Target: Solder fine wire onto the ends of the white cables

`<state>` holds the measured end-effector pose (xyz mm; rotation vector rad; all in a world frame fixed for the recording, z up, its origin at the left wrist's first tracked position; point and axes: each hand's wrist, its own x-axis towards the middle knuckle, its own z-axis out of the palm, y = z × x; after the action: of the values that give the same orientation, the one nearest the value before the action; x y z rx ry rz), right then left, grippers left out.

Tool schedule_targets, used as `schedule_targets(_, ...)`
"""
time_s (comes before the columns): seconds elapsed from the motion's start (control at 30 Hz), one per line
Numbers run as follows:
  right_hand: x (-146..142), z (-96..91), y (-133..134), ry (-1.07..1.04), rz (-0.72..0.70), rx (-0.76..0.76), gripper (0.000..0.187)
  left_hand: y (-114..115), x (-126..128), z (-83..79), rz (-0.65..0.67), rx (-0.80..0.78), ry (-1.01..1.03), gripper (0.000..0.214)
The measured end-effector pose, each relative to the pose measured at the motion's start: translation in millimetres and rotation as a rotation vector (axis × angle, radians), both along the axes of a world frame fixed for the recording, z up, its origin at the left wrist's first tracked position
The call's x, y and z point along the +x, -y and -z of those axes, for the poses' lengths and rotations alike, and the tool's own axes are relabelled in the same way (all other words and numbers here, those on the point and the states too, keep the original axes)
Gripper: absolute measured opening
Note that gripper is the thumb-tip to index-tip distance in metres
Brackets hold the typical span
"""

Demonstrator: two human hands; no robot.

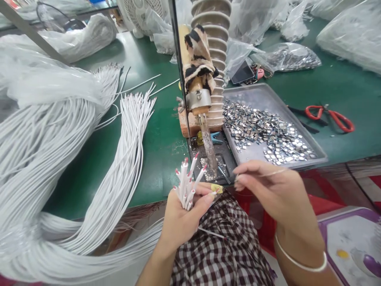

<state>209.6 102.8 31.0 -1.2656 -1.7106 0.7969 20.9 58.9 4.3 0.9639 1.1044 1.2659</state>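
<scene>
My left hand (pixel 186 216) is closed around a bundle of white cables (pixel 185 180) whose red-tipped ends point up. Thumb and index finger pinch one cable end (pixel 216 192) apart from the rest; yellow tape covers that index fingertip. My right hand (pixel 268 188) is pinched near the tray's front edge, with a thin pale wire (pixel 272 173) running across its fingers. Its fingertips are slightly blurred. Between and beyond the hands, a soldering iron (pixel 207 143) is mounted tip down, its wooden handle wrapped in spotted cloth. Under its tip lies a dark dish with silvery bits (pixel 205 169).
A metal tray (pixel 317 159) of small shiny metal pieces (pixel 264 127) stands right of the iron. Red-handled pliers (pixel 342 121) lie beyond it. Thick white cable bundles (pixel 127 147) cover the left side. A ribbed hose (pixel 212 39) rises behind the iron; plastic bags (pixel 294 55) lie at the back.
</scene>
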Motion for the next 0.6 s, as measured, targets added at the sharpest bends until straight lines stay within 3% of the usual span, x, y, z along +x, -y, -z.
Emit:
schedule_targets(0.1,-18,-2.7,19,-0.206,-0.024,-0.128,0.009,-1,-2,-4.9,0.075,0.003,-0.054,0.014)
schedule_targets(0.37,-27,4.5,23,-0.226,-0.015,-0.166,0.013,1,-4,-6.7,0.099,0.012,-0.209,0.018)
schedule_targets(0.47,-25,8.3,25,-0.184,-0.013,-0.124,0.014,2,-3,-8.3,0.100,-0.006,-0.244,0.018)
schedule_targets(0.6,-24,14.5,28,-0.137,0.022,0.061,0.019,2,-3,-10.8,0.090,-0.007,-0.274,0.020)
